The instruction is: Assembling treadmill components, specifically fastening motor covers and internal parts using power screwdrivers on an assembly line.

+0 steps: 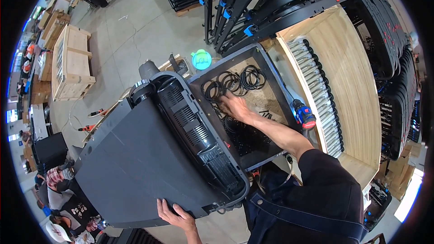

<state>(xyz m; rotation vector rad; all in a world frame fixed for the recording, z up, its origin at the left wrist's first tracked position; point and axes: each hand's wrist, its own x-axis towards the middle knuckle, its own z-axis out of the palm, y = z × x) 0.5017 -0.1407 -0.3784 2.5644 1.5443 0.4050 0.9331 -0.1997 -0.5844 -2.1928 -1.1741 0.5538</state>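
My left hand (177, 217) lies on the near edge of a large dark grey plastic cover (135, 153), its fingers spread. The cover belongs to a machine housing with a vented black motor section (190, 122) along its right side. My right hand (236, 108) reaches into a dark open-topped tray (275, 88), fingers apart at the edge of a black cable coil (211, 91); its fingertips are partly hidden. More coiled black cables (252, 77) lie at the tray's far end. Small black parts (253, 140) are scattered over its near half.
A blue-and-black power driver (304, 114) stands right of the tray. Beyond it, a wooden crate (357, 86) holds a row of silvery rods (316, 90). A green-lidded container (201, 59) sits past the tray. Black frames (271, 9) are stacked at the far right. Other people work at left.
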